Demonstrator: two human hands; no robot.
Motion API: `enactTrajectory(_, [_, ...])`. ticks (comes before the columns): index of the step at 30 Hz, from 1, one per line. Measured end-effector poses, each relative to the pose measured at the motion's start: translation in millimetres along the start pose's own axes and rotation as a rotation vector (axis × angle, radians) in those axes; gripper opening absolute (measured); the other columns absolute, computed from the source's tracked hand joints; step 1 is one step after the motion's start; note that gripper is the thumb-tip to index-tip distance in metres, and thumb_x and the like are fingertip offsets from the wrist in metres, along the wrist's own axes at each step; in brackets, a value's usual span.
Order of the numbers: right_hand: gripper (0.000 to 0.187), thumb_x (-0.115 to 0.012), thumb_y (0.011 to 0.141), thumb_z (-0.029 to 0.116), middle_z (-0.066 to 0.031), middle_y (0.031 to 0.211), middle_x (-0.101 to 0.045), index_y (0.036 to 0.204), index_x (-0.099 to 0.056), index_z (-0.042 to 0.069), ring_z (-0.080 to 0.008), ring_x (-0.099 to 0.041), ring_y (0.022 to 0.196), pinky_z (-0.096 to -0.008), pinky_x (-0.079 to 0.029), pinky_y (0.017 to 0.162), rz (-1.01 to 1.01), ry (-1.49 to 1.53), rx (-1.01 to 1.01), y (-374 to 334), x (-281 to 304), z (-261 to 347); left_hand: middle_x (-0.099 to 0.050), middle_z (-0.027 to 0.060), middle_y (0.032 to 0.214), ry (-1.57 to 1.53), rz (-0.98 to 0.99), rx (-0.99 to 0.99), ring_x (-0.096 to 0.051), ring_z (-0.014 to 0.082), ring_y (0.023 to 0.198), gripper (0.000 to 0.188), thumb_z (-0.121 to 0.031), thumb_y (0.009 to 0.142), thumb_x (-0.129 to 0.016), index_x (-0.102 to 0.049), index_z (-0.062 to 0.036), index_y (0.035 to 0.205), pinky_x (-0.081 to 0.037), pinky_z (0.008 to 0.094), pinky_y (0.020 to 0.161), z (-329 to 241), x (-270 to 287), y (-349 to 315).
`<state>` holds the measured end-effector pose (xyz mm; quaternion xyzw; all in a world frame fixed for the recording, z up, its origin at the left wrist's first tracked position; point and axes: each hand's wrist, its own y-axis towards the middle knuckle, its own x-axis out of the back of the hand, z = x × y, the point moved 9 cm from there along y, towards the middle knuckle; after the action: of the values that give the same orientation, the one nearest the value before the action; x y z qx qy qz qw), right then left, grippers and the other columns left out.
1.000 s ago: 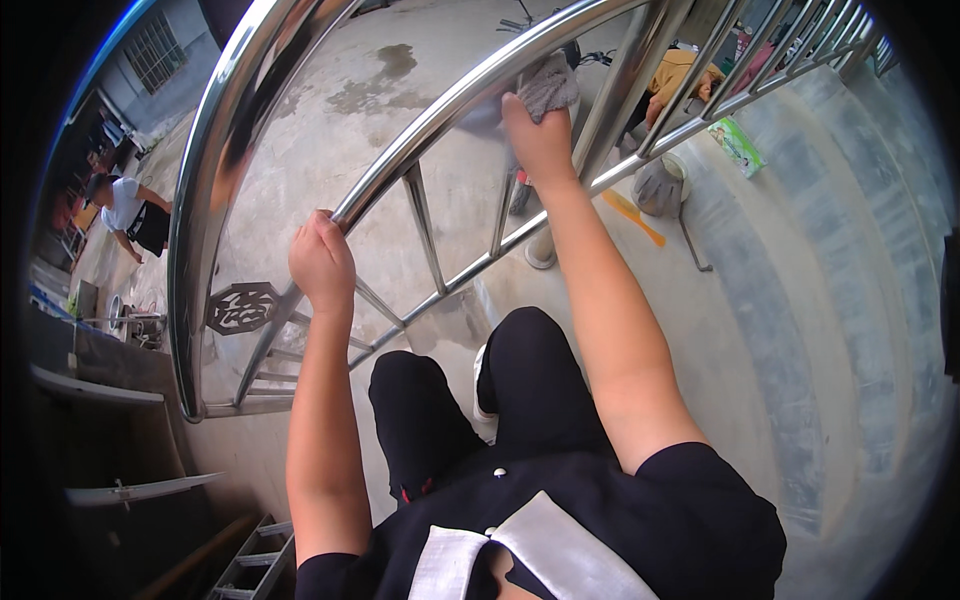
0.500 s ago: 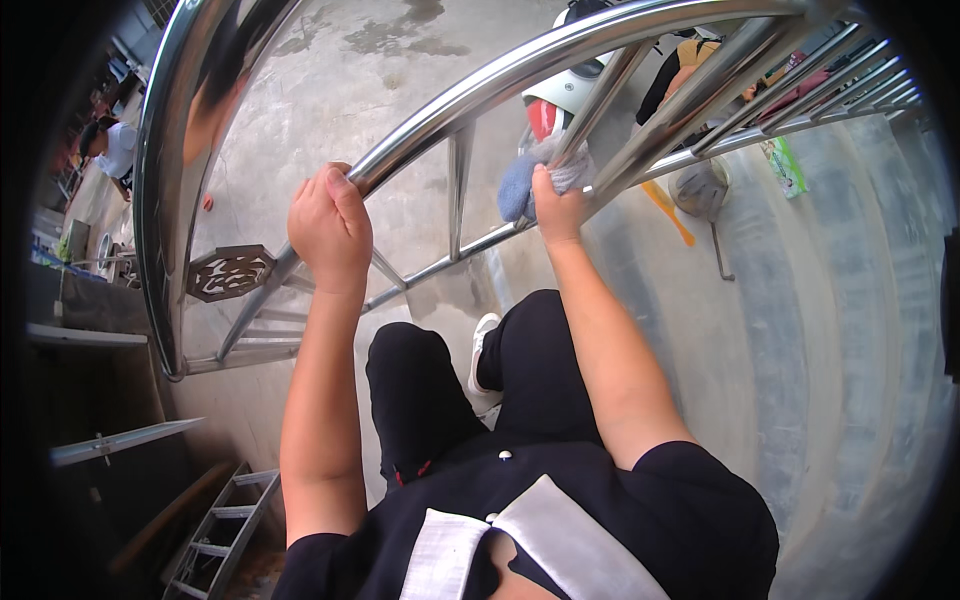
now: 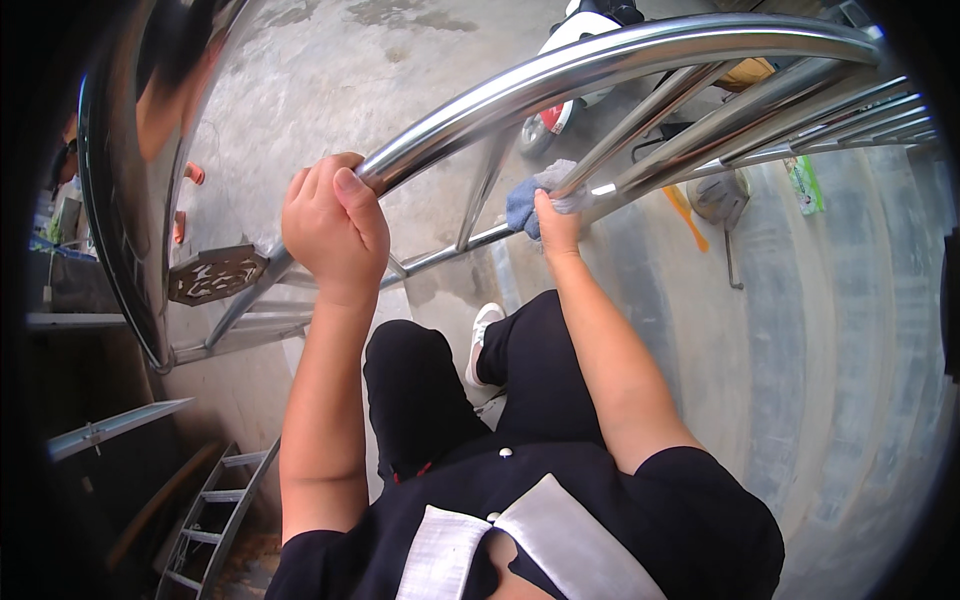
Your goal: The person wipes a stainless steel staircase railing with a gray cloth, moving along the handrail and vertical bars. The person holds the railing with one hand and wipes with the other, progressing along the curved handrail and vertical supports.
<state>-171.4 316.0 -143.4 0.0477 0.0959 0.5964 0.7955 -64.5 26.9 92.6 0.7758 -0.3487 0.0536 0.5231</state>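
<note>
My left hand (image 3: 335, 228) is wrapped round the shiny stainless steel handrail (image 3: 480, 95) of a stair railing, thumb lying over the top. Lower and to the right, my right hand (image 3: 560, 228) grips a blue-grey cloth (image 3: 524, 206), which is bunched round a slanting metal baluster (image 3: 640, 130). Part of the cloth hides the bar beneath it. Beside my left wrist, a dark patterned metal plate (image 3: 218, 275) is fixed between the railing's bars. A thick curved steel post (image 3: 120, 200) stands at the left.
Grey stone steps (image 3: 790, 380) run down the right side. On them are a grey rounded object (image 3: 718, 198), an orange strip (image 3: 686, 218) and a green packet (image 3: 804, 185). A white-and-red scooter (image 3: 553, 118) stands beyond the rail. A metal ladder (image 3: 215, 515) leans at lower left.
The view has shifted, and the railing sits differently in it. My right hand and the cloth appear slightly lower. At far left, the person in white is now mostly hidden by the post.
</note>
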Motion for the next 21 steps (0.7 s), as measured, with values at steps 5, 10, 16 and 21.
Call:
enactTrajectory(5, [0.039, -0.061, 0.081, -0.001, -0.0045, 0.100, -0.058, 0.118, -0.050, 0.005, -0.0141, -0.057, 0.089, -0.0284, -0.048, 0.079, 0.062, 0.026, -0.123, -5.4, -4.5, -1.8, -0.061, 0.0065, 0.068, 0.053, -0.085, -0.084, -0.055, 0.0290, 0.063, 0.034, -0.022, 0.097, -0.038, -0.061, -0.0075, 0.077, -0.043, 0.0377, 0.062, -0.2, 2.1, -2.4])
enactTrajectory(10, [0.025, -0.059, 0.084, -0.001, -0.0049, 0.091, -0.063, 0.108, -0.057, 0.002, -0.0129, -0.060, 0.069, -0.0258, -0.049, 0.061, 0.065, 0.044, -0.254, -17.7, -9.7, 12.3, -0.059, 0.0068, 0.068, 0.022, -0.085, -0.098, -0.055, 0.0298, 0.064, 0.030, -0.022, 0.095, -0.041, -0.060, -0.0088, 0.076, -0.043, 0.0399, 0.062, -0.8, 4.9, -0.6])
enactTrajectory(16, [0.031, -0.060, 0.087, 0.004, -0.0086, 0.104, -0.066, 0.117, -0.057, 0.001, -0.0186, -0.065, 0.090, -0.0315, -0.053, 0.076, 0.200, 0.116, -0.444, -21.4, 6.2, -18.8, -0.058, 0.0095, 0.071, -0.017, -0.067, -0.085, -0.053, 0.0329, 0.066, 0.021, -0.019, 0.091, -0.046, -0.058, -0.0086, 0.077, -0.043, 0.0434, 0.063, 2.4, 4.4, -0.8])
enactTrajectory(21, [0.037, -0.053, 0.088, 0.002, -0.0135, 0.111, -0.065, 0.125, -0.052, -0.002, -0.0261, -0.065, 0.101, -0.0396, -0.055, 0.086, 0.122, 0.231, -0.457, -25.7, 29.5, -5.0, -0.057, 0.0101, 0.070, -0.016, -0.045, -0.060, -0.053, 0.0332, 0.067, 0.020, -0.018, 0.090, -0.046, -0.057, -0.0079, 0.077, -0.043, 0.0441, 0.063, 1.2, 6.6, -0.3])
